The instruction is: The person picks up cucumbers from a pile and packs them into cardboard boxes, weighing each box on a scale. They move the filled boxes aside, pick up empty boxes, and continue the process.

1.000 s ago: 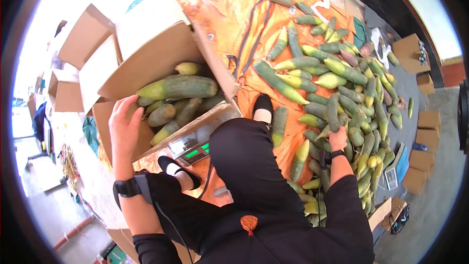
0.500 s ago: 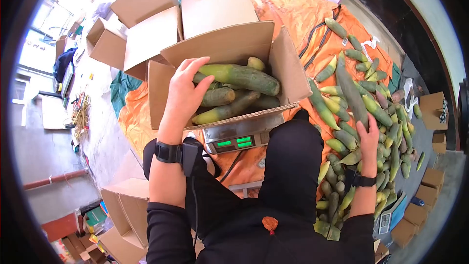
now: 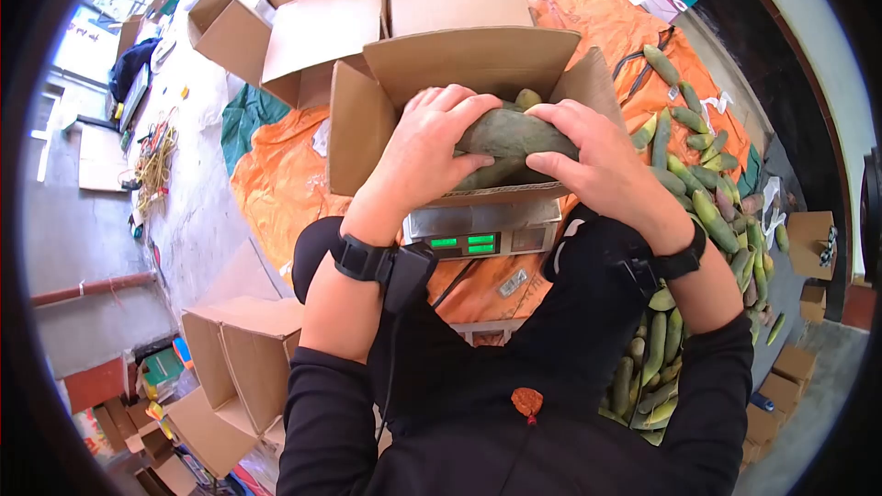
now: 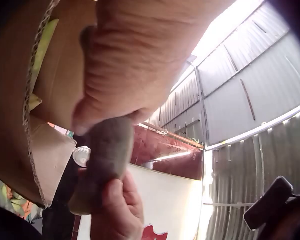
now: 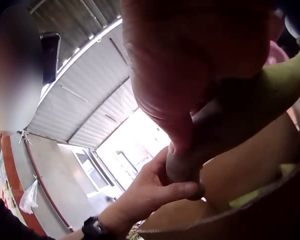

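Head view, frame center: left hand [image 3: 424, 149] and right hand [image 3: 588, 158] both curled round one papaya [image 3: 511, 136] over cardboard box [image 3: 360, 129] on scale [image 3: 478, 230].

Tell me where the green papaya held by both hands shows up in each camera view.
Head: papaya upper centre, over the cardboard box.
Left wrist: papaya lower left, below the palm.
Right wrist: papaya right, under the palm.
Shared landmark: the cardboard box.

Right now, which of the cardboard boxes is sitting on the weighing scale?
The open box directly in front of the person, resting on the scale; both hands hold a papaya over it.
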A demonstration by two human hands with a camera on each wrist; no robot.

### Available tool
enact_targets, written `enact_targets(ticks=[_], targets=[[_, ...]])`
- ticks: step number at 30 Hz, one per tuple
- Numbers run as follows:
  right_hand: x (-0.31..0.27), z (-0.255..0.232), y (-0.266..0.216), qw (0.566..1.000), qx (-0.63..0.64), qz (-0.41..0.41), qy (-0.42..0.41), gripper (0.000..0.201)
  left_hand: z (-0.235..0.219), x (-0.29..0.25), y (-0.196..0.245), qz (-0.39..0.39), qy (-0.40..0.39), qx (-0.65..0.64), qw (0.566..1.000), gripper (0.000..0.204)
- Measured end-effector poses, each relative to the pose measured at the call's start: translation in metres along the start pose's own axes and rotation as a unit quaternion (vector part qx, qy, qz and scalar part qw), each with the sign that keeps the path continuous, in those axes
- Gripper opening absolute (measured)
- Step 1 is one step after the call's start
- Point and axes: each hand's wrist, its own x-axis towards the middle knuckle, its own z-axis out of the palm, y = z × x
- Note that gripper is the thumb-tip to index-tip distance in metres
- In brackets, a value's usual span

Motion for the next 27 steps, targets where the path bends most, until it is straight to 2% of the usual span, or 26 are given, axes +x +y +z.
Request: enact_targets(ticks=[1,3,5,7,9,11,13,15,16,18,20,21,23,24,26,27], targets=[[0.004,0.009,0.006,1.0,0.001,-0.006,0.009,0.034,-0.001,-0.006,-0.006,-0.033,-0.051,-0.025,0.998,0.058],[0.011,0.015,0.008,1.0,0.009,-0.025,0.014,0.032,0.01,-0.016,-0.02,-0.055,-0.065,-0.051,0.995,0.053],[0.012,0.008,0.01,0.992,-0.027,-0.044,0.116,0.028,0.018,-0.021,-0.025,-0.093,-0.109,-0.033,0.989,0.051],[0.005,-0.002,0.01,0.987,0.029,0.031,0.154,0.027,0.023,-0.025,-0.029,-0.146,-0.16,-0.019,0.976,0.048],[-0.003,-0.008,0.024,0.976,0.016,0.073,0.206,0.028,0.028,-0.026,-0.037,-0.18,-0.172,-0.075,0.966,0.044],[-0.015,-0.01,0.051,0.966,-0.013,0.095,0.241,0.028,0.023,-0.026,-0.03,-0.161,-0.106,-0.052,0.98,0.041],[-0.025,-0.011,0.068,0.955,0.032,0.154,0.253,0.031,0.009,-0.024,-0.022,-0.16,-0.087,-0.027,0.983,0.04],[-0.035,-0.02,0.117,0.956,0.001,0.172,0.237,0.035,-0.003,-0.029,-0.02,-0.139,-0.025,-0.02,0.99,0.039],[-0.036,-0.023,0.133,0.954,0.032,0.178,0.241,0.036,-0.01,-0.03,-0.021,-0.138,0.009,-0.024,0.99,0.039],[-0.039,-0.028,0.147,0.954,0.065,0.175,0.234,0.038,-0.025,-0.036,-0.024,-0.136,0.078,-0.028,0.987,0.038],[-0.042,-0.03,0.151,0.927,0.11,0.276,0.23,0.039,-0.048,-0.046,-0.029,-0.152,0.119,-0.018,0.981,0.037],[-0.043,-0.031,0.151,0.93,0.112,0.27,0.224,0.039,-0.06,-0.052,-0.03,-0.159,0.153,-0.018,0.975,0.037],[-0.046,-0.032,0.153,0.917,0.12,0.305,0.226,0.041,-0.088,-0.078,-0.035,-0.178,0.199,-0.014,0.964,0.039],[-0.046,-0.034,0.163,0.92,0.117,0.305,0.219,0.043,-0.108,-0.097,-0.027,-0.229,0.187,0.008,0.955,0.042],[-0.047,-0.036,0.171,0.92,0.123,0.306,0.213,0.043,-0.131,-0.15,-0.041,-0.237,0.234,0.044,0.942,0.045],[-0.046,-0.036,0.17,0.917,0.127,0.313,0.212,0.043,-0.142,-0.181,-0.044,-0.271,0.243,0.068,0.929,0.048]])
